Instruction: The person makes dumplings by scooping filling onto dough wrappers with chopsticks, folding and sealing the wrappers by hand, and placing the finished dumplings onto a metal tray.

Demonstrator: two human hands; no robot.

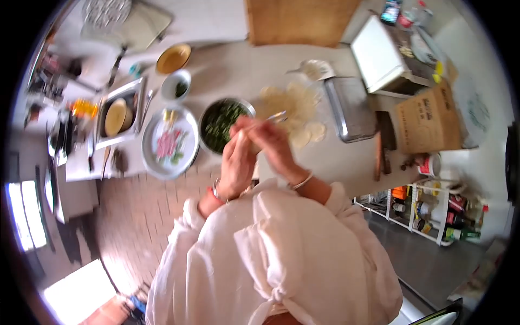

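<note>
My left hand (237, 160) and my right hand (271, 143) meet in front of my chest, fingers curled together. Whatever lies between them is mostly hidden, and the right hand is a little blurred. Just beyond them stands a metal bowl (222, 122) of chopped green filling. A shiny utensil (278, 116) shows past my right fingers; its kind is unclear. Thin round dough wrappers (292, 103) lie spread on the counter to the right. On the left sits a white enamel tray (187, 162) with a flower pattern, holding a few small pale pieces near its far side.
Farther left are a small white bowl (169, 86), a brown bowl (174, 58) and a sink (138, 89) with a basin inside. At right are a rectangular metal tin (349, 108), a cardboard box (428, 122) and a white bottle rack (414, 211). A wooden board (303, 21) stands behind.
</note>
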